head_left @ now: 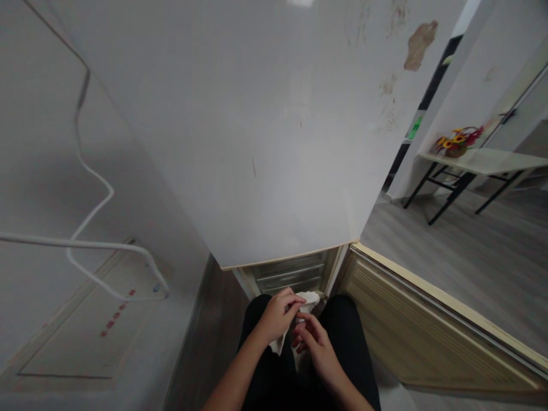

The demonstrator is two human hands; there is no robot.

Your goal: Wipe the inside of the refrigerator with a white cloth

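Above my knees, my left hand (278, 313) pinches a crumpled white cloth (309, 299), with its thumb and fingers closed on the upper fold. My right hand (315, 343) is just below and to the right, its fingers curled against the same cloth. One end of the cloth hangs down beneath my left hand. Just beyond the hands lies the opened lower compartment (291, 273) of a white fridge, with ridged drawer fronts inside. Its lower door (411, 325) is swung out to the right, its yellowed inner side showing.
The fridge's closed upper door (274, 142) rises in front, with brown stains at upper right. On the left, a white cable (98, 211) hangs before a wall panel (89, 319). At right, a table (488, 162) holds a flower basket (456, 145).
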